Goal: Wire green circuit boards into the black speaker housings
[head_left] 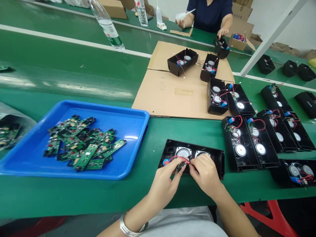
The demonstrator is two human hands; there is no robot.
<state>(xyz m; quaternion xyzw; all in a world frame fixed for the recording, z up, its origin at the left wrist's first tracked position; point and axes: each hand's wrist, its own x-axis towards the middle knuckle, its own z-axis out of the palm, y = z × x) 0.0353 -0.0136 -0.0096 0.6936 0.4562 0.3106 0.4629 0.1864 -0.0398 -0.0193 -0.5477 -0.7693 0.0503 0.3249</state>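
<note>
A black speaker housing (217,156) lies open on the green bench in front of me, with two round speaker cones and red wires inside. My left hand (165,179) pinches a small green circuit board (181,167) at the housing's near edge. My right hand (206,172) meets it from the right, its fingers closed on the red wires (179,158) by the board. Both hands cover the housing's lower middle part.
A blue tray (128,121) holding several green circuit boards sits to the left. Several open housings (249,144) lie to the right and on a cardboard sheet (163,92) behind. Plastic bottles (108,28) stand at the back. Another person's hands (222,33) work across the bench.
</note>
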